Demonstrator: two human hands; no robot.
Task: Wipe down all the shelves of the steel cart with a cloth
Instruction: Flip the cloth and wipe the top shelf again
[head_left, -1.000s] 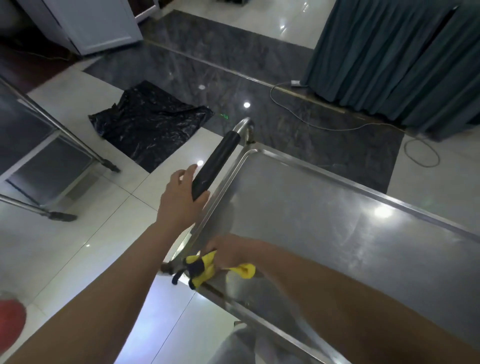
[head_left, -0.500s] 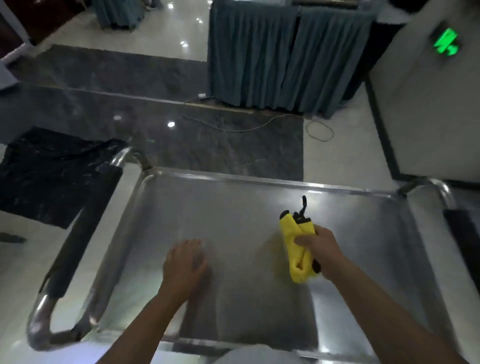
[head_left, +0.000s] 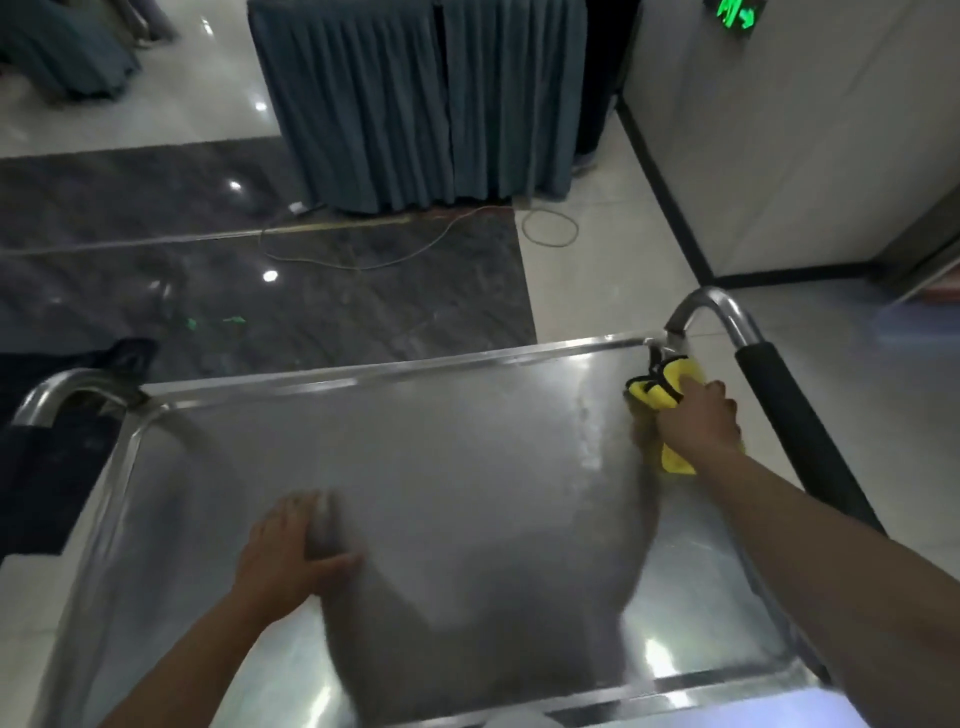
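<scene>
The steel cart's top shelf (head_left: 441, 457) fills the lower part of the head view, with a raised rim all round. My right hand (head_left: 696, 421) grips a yellow cloth (head_left: 662, 387) with black trim and presses it onto the shelf near the far right corner. My left hand (head_left: 288, 545) rests flat on the shelf at the near left, fingers spread. The lower shelves are hidden under the top one.
A black-padded handle (head_left: 795, 431) runs along the cart's right side and a steel handle bend (head_left: 57, 395) rises at the left. Beyond the cart are a teal skirted table (head_left: 415, 104), a cable loop (head_left: 550, 228) on the floor and a wall (head_left: 779, 130) at the right.
My right hand has carried the cloth from the shelf's middle to its far right corner. My left hand came off the left handle a second ago and stays flat on the shelf.
</scene>
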